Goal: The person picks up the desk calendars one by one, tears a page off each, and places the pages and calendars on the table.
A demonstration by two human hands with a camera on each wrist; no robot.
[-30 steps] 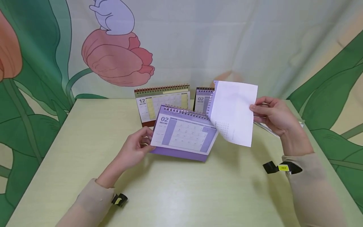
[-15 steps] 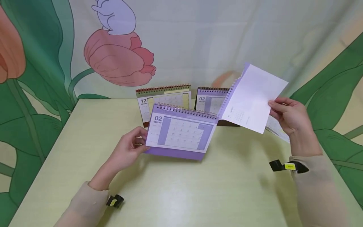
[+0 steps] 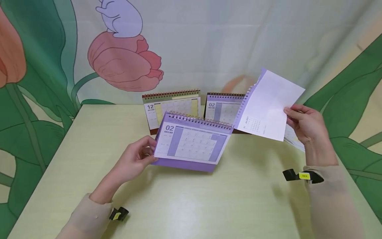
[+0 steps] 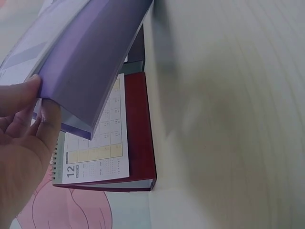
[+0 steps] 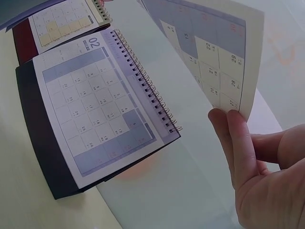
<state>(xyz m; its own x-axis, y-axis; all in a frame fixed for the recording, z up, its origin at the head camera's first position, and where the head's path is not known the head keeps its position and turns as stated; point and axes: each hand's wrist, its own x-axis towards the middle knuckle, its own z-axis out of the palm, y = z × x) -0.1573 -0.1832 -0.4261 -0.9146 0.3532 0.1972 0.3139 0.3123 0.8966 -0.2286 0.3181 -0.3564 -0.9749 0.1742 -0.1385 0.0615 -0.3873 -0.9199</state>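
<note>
My left hand (image 3: 135, 159) grips the lower left side of a purple desk calendar (image 3: 194, 142), which shows page 02 and is tilted above the table. In the left wrist view, the thumb lies on the front of the purple stand (image 4: 90, 52) and fingers reach behind it. Out to the right, my right hand (image 3: 311, 131) pinches the edge of a calendar page (image 3: 268, 106) with a row of notches along its purple margin. Its lower left corner is close to the right end of the calendar's coil; I cannot tell whether they touch. The right wrist view shows the page's printed grid (image 5: 224, 52).
Behind stand a calendar with a dark red base (image 3: 150, 114), showing 12, and a dark-based calendar (image 3: 222, 109), showing 02. Some sheets of paper (image 3: 293, 137) lie near the right hand, partly hidden. A patterned curtain (image 3: 185, 49) hangs behind the table (image 3: 185, 202).
The right hand has moved right with the page, which has swung up and away from the calendar. The left hand has shifted slightly left with the calendar.
</note>
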